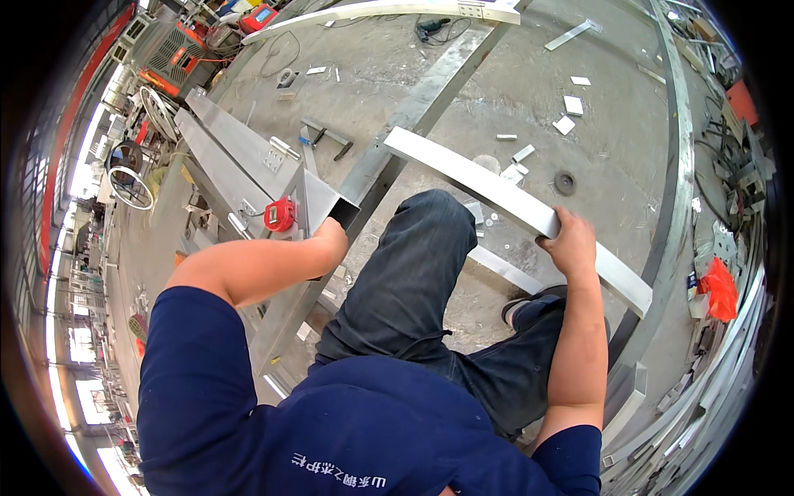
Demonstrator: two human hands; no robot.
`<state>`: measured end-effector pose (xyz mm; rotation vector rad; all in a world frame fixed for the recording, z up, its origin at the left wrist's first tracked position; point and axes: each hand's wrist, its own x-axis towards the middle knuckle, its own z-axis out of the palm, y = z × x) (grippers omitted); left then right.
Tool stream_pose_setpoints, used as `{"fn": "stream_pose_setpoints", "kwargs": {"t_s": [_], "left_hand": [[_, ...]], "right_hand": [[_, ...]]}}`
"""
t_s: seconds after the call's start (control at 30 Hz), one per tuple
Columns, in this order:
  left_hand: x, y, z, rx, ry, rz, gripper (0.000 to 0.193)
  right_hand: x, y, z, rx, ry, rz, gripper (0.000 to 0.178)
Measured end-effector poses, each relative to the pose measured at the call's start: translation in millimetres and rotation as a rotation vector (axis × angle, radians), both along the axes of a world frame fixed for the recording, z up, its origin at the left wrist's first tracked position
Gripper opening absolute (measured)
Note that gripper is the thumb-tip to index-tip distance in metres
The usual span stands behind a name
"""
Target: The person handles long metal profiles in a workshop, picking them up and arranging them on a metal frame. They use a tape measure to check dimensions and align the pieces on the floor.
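Observation:
My right hand (572, 240) is closed around a long silver rectangular metal tube (480, 182). The tube lies slantwise in front of my knees, and its far left end rests by a grey steel beam (430, 87). At my left, the back of my left hand (332, 241) shows beside the dark open end of a wide box-section metal post (318, 202). Its fingers are hidden, so I cannot make out whether they grip anything. A red tape measure (279, 214) sits on that post, close to my left forearm.
Another long steel beam (674, 165) runs along the right. Small metal offcuts (572, 105) and a grinding disc (565, 183) lie on the concrete floor. A power tool (432, 30) with a cord is farther off. Clamps (327, 136) lie left of the middle; metal lengths (703, 405) crowd the right edge.

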<state>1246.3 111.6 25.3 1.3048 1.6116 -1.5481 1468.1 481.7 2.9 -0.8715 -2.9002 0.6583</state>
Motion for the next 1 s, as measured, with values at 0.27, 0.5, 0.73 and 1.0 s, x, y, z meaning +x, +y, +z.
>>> {"fn": "stream_pose_setpoints", "kwargs": {"t_s": [0.27, 0.5, 0.73, 1.0], "left_hand": [[34, -55, 85, 1.801, -0.083, 0.249, 0.019], [72, -282, 2, 1.470, 0.440, 1.151, 0.063], [95, -291, -50, 0.967, 0.444, 1.386, 0.100], [124, -264, -22, 0.868, 0.373, 1.482, 0.101]], "right_hand": [[0, 0, 0, 0.041, 0.033, 0.000, 0.063], [0, -3, 5, -0.008, 0.055, -0.040, 0.059], [-3, -7, 4, 0.025, 0.057, -0.031, 0.058], [-1, -7, 2, 0.013, 0.069, -0.021, 0.056]]}}
